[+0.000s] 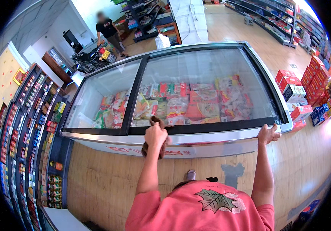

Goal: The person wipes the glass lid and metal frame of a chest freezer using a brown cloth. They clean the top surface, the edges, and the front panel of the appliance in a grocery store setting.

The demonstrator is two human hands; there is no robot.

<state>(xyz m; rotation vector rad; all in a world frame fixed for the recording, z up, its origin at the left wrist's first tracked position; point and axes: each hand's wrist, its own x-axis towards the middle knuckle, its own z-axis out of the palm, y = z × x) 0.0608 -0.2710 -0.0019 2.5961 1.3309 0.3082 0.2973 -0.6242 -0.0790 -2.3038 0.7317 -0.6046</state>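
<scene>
Before me stands a chest freezer (211, 140) with a metal rim and sliding glass lids in black frames. My left hand (156, 135) is closed around a brown cloth (162, 122) at the front edge, near the divide between the two lids. Part of the cloth lies on the black frame and the rest hangs below my fist. My right hand (268, 134) rests at the front right corner, fingers apart and touching the rim. Under the glass lid (194, 66) lie several bagged frozen foods (203, 104), blurred by the pane.
Shelves of packaged goods (24, 138) line the left side. Stacked cartons (293, 86) stand on the floor by the freezer's right end. Behind it are a person (107, 31), a motorcycle (89, 59) and a white bag (162, 41). A white-topped counter (63, 219) is at lower left.
</scene>
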